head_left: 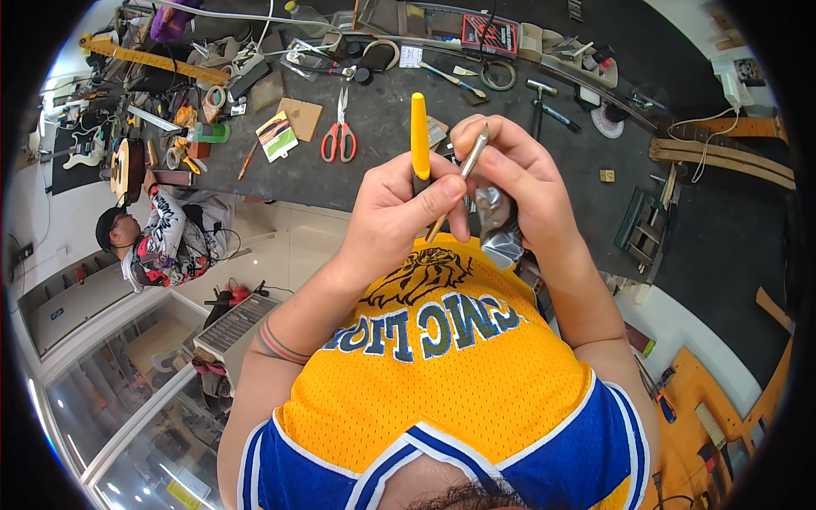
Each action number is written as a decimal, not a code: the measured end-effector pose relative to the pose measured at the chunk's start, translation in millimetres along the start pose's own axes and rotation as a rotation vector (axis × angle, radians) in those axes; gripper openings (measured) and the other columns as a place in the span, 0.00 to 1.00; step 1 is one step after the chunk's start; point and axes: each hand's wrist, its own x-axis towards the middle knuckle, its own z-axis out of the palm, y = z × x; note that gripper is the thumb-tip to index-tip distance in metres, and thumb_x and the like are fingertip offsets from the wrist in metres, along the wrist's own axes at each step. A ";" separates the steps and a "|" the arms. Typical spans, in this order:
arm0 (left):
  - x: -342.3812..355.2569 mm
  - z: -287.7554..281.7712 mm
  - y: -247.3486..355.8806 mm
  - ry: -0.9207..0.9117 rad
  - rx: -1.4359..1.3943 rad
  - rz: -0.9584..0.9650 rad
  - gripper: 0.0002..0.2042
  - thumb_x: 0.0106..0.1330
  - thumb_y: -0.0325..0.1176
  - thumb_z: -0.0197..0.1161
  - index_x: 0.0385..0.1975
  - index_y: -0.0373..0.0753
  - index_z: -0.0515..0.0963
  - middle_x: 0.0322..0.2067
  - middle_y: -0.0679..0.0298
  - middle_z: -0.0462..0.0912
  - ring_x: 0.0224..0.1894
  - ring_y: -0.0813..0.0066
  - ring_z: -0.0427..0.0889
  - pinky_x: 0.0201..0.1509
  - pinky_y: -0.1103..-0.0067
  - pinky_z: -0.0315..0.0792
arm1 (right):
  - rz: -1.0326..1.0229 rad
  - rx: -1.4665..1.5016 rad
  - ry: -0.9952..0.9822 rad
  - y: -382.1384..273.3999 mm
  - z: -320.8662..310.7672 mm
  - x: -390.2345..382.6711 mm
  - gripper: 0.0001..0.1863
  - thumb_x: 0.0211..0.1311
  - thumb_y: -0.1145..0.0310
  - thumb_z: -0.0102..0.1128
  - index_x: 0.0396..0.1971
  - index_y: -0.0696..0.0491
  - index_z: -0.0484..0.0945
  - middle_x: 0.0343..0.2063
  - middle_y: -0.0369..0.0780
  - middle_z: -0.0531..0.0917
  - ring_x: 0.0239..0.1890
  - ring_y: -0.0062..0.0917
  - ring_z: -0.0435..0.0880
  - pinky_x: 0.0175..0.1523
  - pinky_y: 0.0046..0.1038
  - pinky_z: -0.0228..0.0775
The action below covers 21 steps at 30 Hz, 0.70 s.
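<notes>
My left hand grips an upright yellow-handled tool, with its thumb resting along a slim metal rod with a pointed top. My right hand pinches that rod near its upper end, fingers curled round it. A shiny dark grey crumpled-looking object sits beneath the right fingers; I cannot make out what it is. Beyond the hands on the dark workbench lie red-handled scissors, a brown cardboard piece, a printed card and a hammer.
A co-worker at the left handles a guitar body. Tools and tapes clutter the bench's far side, with a yellow ruler. Curved wooden strips and a dark green metal fixture are at the right. A small wooden block lies nearby.
</notes>
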 end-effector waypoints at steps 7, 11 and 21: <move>-4.1 -0.6 0.0 0.015 0.135 0.063 0.10 0.82 0.32 0.64 0.46 0.28 0.82 0.28 0.59 0.87 0.29 0.74 0.87 0.38 0.79 0.80 | -0.171 -0.174 -0.011 -4.7 -17.7 4.8 0.08 0.78 0.68 0.61 0.46 0.57 0.80 0.44 0.34 0.82 0.42 0.15 0.79 0.52 0.20 0.71; -8.9 0.2 2.6 0.071 0.299 0.060 0.06 0.78 0.30 0.69 0.43 0.33 0.84 0.30 0.66 0.86 0.31 0.81 0.85 0.39 0.80 0.78 | -0.267 -0.444 0.002 -19.0 -17.8 1.8 0.04 0.73 0.74 0.64 0.41 0.58 0.81 0.42 0.35 0.81 0.38 0.14 0.76 0.46 0.19 0.69; -2.1 -18.2 -13.4 0.053 0.811 0.520 0.09 0.64 0.22 0.72 0.43 0.37 0.84 0.31 0.63 0.87 0.33 0.62 0.84 0.42 0.70 0.74 | -0.372 -0.576 0.243 -21.6 -28.1 -3.1 0.02 0.73 0.76 0.59 0.38 0.58 0.79 0.34 0.32 0.78 0.33 0.11 0.71 0.38 0.19 0.64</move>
